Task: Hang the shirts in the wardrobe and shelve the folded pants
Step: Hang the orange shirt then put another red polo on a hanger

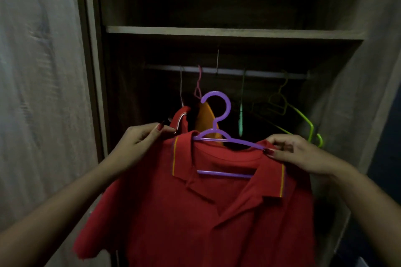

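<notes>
Two hands closed on red polo shirt [195, 212]: left hand [138, 138] pinched at left shoulder, right hand [290, 151] at right shoulder. Shirt draped over purple hanger [219, 136], held before open wardrobe [338, 93], below rail [227, 71]. Red and orange shirts seen hung behind.

no readable text, label, brand or number anywhere in view
</notes>
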The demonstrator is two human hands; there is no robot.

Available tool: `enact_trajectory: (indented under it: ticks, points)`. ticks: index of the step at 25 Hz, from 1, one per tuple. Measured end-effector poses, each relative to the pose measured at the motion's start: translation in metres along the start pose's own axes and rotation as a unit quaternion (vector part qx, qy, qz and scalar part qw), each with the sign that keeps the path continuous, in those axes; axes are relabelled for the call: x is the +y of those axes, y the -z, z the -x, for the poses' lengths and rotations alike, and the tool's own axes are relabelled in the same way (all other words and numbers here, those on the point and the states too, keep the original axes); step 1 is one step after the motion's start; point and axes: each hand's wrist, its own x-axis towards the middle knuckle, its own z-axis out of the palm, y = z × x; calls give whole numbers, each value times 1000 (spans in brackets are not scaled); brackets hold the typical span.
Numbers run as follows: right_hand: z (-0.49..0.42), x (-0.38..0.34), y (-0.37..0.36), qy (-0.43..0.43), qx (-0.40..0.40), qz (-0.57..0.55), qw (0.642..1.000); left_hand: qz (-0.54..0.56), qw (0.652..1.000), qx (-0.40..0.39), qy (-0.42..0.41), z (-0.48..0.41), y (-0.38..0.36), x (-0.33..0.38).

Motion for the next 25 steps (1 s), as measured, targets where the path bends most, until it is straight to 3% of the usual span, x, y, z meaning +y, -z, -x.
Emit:
enact_trajectory:
  ticks: [3, 6, 9, 12, 14, 17, 19, 25]
  points:
    - [33, -13, 18, -60, 3, -86, 994, -81, 996, -20, -27, -41, -29, 1]
    - [57, -27, 32, -96, 31, -71, 992, -215, 966, -134, -51, -87, -68, -2]
    - [74, -36, 39, -131, 44, -58, 989, -282, 932, -227, 13, -112, -95, -7]
    - [87, -44, 42, -163, 33, -64, 984, -368, 911, -175, 65, -113, -91, -49]
    - [88, -51, 38, -169, 37, -99, 980, -349, 917, -136, 134, -103, -71, -87]
    - [69, -61, 19, -135, 44, -162, 976, -298, 935, -66, 183, -86, -36, -90]
    - [42, -68, 0, -127, 81, -165, 975, -292, 942, -21, 163, -81, -20, -77]
    - [-64, -82, -57, -119, 257, -140, 949, -365, 926, -21, 94, -74, -12, -74]
